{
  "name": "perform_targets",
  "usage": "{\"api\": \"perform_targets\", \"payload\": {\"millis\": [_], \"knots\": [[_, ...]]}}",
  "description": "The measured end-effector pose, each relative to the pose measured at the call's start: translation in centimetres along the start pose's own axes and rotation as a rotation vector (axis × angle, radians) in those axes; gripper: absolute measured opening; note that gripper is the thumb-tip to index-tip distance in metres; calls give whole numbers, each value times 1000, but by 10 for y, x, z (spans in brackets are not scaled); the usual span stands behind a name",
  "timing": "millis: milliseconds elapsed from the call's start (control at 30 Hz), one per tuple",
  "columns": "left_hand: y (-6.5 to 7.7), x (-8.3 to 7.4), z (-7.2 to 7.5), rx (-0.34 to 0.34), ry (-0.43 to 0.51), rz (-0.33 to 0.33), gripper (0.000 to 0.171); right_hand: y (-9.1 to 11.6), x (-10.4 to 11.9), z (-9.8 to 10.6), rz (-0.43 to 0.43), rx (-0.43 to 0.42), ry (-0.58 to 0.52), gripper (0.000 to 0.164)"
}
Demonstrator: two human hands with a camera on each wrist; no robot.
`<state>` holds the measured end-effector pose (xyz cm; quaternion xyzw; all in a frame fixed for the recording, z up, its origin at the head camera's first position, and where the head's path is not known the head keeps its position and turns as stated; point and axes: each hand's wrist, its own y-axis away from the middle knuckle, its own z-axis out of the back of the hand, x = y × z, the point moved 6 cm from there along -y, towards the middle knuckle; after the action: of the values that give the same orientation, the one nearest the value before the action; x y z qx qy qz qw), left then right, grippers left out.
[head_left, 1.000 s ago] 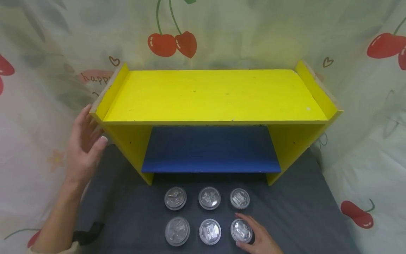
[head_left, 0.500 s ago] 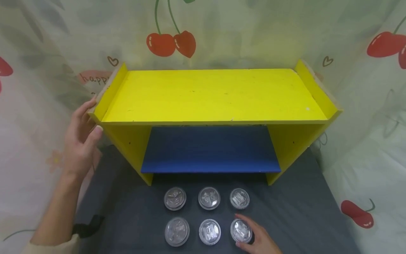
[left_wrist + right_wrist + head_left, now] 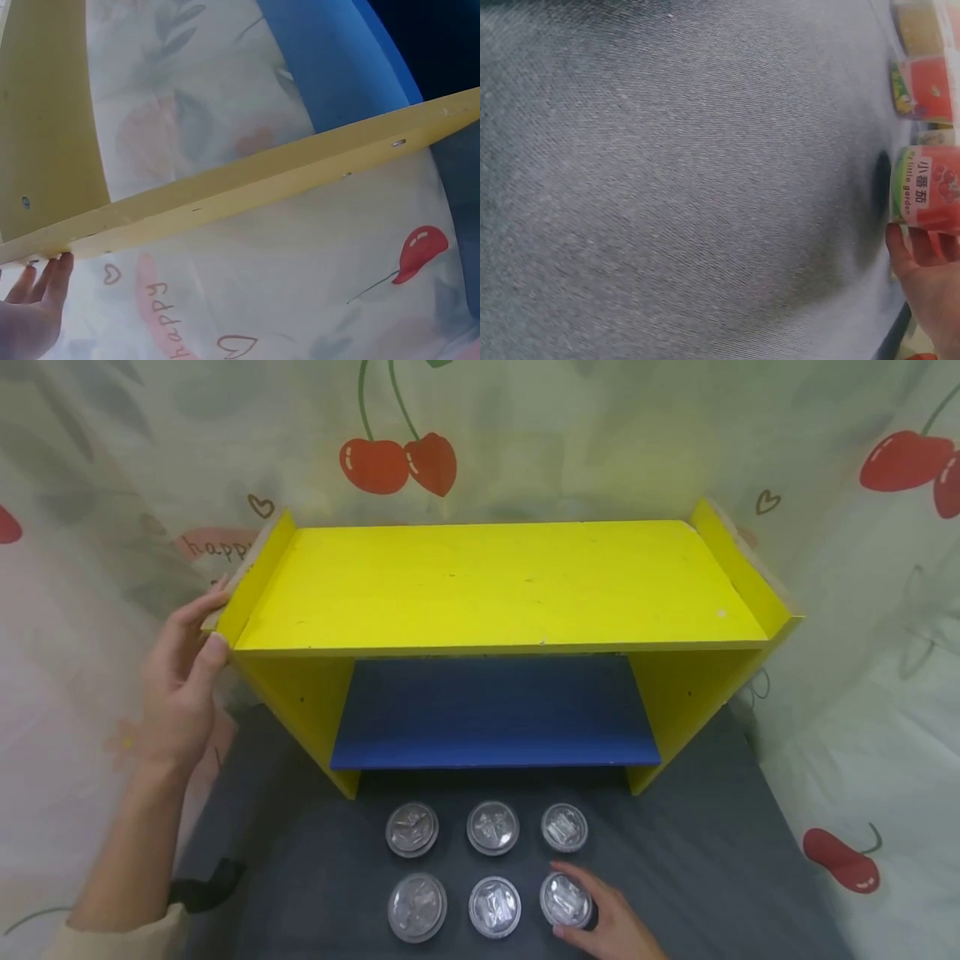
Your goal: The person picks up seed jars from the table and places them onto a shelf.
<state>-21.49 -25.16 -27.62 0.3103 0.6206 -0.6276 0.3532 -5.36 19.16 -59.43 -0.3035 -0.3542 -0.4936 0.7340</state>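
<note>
A yellow shelf unit (image 3: 487,589) with a blue lower board (image 3: 495,714) stands on dark grey cloth. My left hand (image 3: 180,685) is at its upper left corner. In the left wrist view, the fingers (image 3: 52,285) touch the outer face of the yellow side panel (image 3: 247,176); in the head view the thumb lies by its front edge. My right hand (image 3: 611,918) holds the nearest right-hand cup (image 3: 566,900), thumb and fingers on opposite sides. In the right wrist view this cup (image 3: 930,187) has a red and green "My little garden" label. Whether its base touches the cloth I cannot tell.
More clear-lidded cups stand in two rows before the shelf, such as the near middle cup (image 3: 495,907) and the far left cup (image 3: 412,829). A cherry-print curtain (image 3: 525,435) hangs behind and beside it. A black strap-like thing (image 3: 206,885) lies on the left.
My left hand has moved up and closer, its fingers and thumb now at the shelf's corner. My right hand keeps its hold; its cup shifts very slightly. The head view has drifted a little.
</note>
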Motion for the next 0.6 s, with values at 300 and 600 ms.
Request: {"api": "perform_targets", "payload": {"millis": [300,600], "knots": [[-5,1,2,-73,21,56,34,-8,19,14,74,-10,-21,76],[-7,-2,-1,-77,5,96,32,-22,30,35,117,-84,18,84]]}}
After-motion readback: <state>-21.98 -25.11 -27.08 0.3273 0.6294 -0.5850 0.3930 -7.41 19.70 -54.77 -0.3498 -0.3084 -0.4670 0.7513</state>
